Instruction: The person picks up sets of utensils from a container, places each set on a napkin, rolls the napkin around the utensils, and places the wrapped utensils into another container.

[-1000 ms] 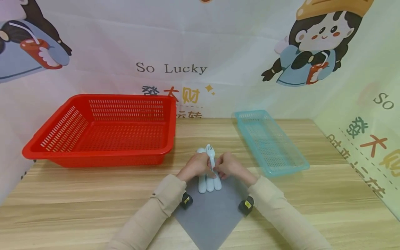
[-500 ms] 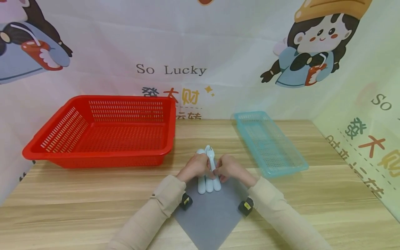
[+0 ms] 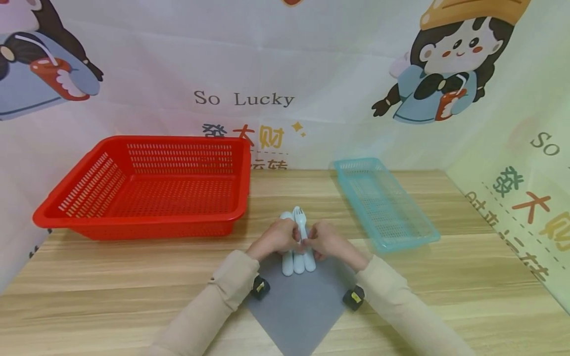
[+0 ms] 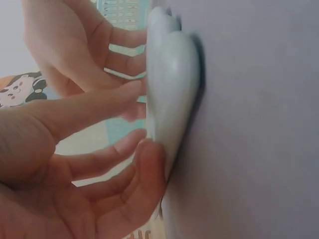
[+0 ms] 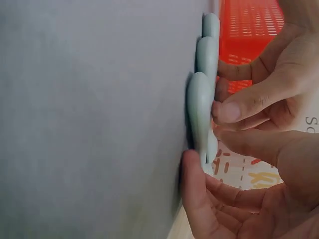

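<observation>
Both black wrist cameras [image 3: 354, 298] have been swung slightly further apart since half a second ago, while the three pale utensils [image 3: 299, 266] have been left pretty much put, side by side on the grey mat [image 3: 303, 311]. The spoon [image 3: 287, 265] is held by the left hand's [image 3: 280, 236] curled fingers, and the fork [image 3: 300, 219] is pinched by the right hand [image 3: 326, 239]. Further back, the red basket [image 3: 165, 229] and blue basket [image 3: 385, 205] haven't been budged.

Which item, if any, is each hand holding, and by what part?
The right hand seems to pinch the fork near mid-length. The left hand touches the leftmost utensil; whether it grips cannot be told.
</observation>
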Demonstrator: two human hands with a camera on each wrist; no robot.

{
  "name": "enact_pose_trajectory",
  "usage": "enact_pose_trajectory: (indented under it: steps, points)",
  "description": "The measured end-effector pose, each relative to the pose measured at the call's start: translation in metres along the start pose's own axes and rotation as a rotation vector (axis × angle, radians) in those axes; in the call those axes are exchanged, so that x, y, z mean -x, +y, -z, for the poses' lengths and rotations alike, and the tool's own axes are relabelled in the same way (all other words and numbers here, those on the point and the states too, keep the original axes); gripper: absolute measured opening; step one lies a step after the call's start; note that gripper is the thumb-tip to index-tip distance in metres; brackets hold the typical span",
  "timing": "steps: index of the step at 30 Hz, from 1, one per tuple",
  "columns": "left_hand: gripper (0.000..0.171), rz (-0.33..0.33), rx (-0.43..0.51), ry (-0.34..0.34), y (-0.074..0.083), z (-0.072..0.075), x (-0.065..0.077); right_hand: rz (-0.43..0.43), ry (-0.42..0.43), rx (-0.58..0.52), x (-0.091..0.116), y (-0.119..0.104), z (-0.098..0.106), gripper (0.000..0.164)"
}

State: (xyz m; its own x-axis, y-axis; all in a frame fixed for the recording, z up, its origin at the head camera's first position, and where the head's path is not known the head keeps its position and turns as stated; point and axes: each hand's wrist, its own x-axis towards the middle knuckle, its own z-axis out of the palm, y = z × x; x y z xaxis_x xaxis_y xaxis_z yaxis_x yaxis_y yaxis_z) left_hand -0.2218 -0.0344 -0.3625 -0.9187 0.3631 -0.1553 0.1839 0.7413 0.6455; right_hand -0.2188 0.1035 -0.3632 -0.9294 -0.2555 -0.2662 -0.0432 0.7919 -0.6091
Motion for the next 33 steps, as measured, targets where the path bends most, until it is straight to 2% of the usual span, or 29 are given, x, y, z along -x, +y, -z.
enact_pose_trajectory:
  steps: [2,4,8,11,13,18,22,25,27,30,33]
  points:
    - [0.019,-0.037,0.024,-0.010,-0.002,0.003,0.002,0.050,-0.004,-0.008,0.002,0.003,0.001,0.017]
    - [0.017,-0.095,0.037,-0.016,-0.005,0.007,0.005,0.137,-0.013,0.008,0.005,0.008,0.004,0.017]
    - [0.015,-0.234,0.042,-0.048,-0.014,0.016,0.012,0.359,-0.006,0.090,0.013,0.020,0.008,0.017]
    - [0.016,-0.349,0.009,-0.079,-0.020,0.021,0.019,0.474,0.026,0.184,0.024,0.030,0.011,0.021]
    - [0.016,-0.406,-0.033,-0.094,-0.022,0.022,0.026,0.519,0.039,0.251,0.032,0.034,0.013,0.022]
    - [0.022,-0.472,-0.191,-0.111,-0.020,0.019,0.051,0.636,0.053,0.442,0.057,0.038,0.012,0.022]
    - [0.028,-0.541,-0.331,-0.118,-0.020,0.014,0.074,0.727,0.048,0.552,0.075,0.041,0.009,0.024]
    - [0.030,-0.558,-0.428,-0.127,-0.021,0.012,0.090,0.768,0.029,0.616,0.088,0.045,0.008,0.030]
    - [0.033,-0.536,-0.515,-0.138,-0.021,0.011,0.100,0.784,0.014,0.666,0.095,0.048,0.008,0.037]
    - [0.041,-0.464,-0.659,-0.189,-0.020,0.008,0.111,0.760,-0.017,0.751,0.106,0.050,0.007,0.046]
    - [0.050,-0.395,-0.781,-0.242,-0.020,0.005,0.119,0.697,-0.051,0.816,0.113,0.048,0.004,0.048]
